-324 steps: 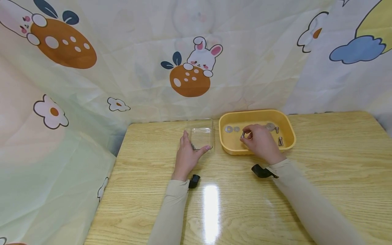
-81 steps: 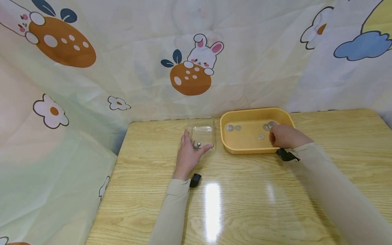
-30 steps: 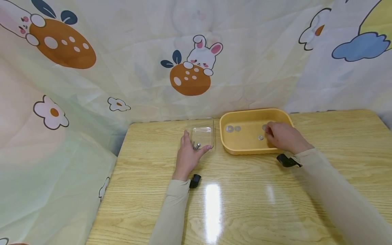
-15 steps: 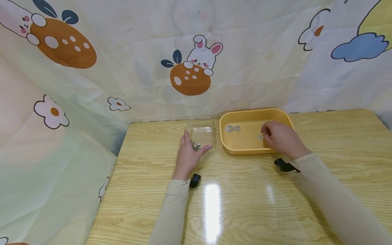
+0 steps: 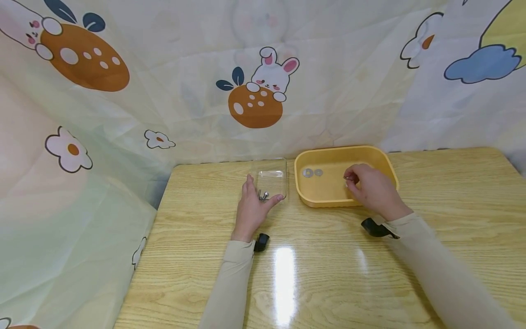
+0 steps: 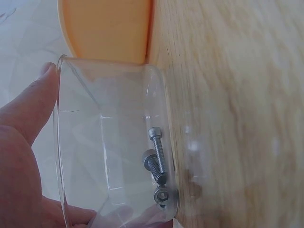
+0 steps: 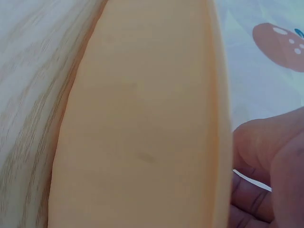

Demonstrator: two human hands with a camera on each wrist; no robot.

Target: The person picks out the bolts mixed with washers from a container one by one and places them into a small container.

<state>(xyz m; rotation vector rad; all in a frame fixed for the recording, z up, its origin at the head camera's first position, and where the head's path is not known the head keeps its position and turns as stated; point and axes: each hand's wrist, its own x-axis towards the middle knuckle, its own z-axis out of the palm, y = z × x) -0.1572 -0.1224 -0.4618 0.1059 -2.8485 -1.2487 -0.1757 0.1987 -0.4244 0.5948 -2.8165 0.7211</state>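
Note:
My left hand (image 5: 251,212) holds a clear plastic box (image 5: 272,180), fingers along its left side and thumb at the near right corner. Inside lie several socket-head screws (image 6: 158,149), heaped at the bottom in the left wrist view. Over the yellow tray (image 5: 324,204), my right hand (image 5: 371,187) pinches a small thin metal piece, apparently a washer (image 5: 346,178), seen nearly edge-on. Toward the tray's left end lie a larger washer (image 5: 307,173) and a smaller washer (image 5: 318,172). The right hand hides part of the tray floor. In the right wrist view, the tray wall covers its fingertips.
Both containers stand side by side at the back of a wooden table (image 5: 328,274), a narrow gap between them. Behind hangs a patterned cloth (image 5: 185,91). Each wrist wears a black camera (image 5: 261,242).
The screws seen earlier in the tray are no longer visible there; more now lie in the box. Lately my right hand has moved left over the tray, pinching a small piece. My left hand stays put.

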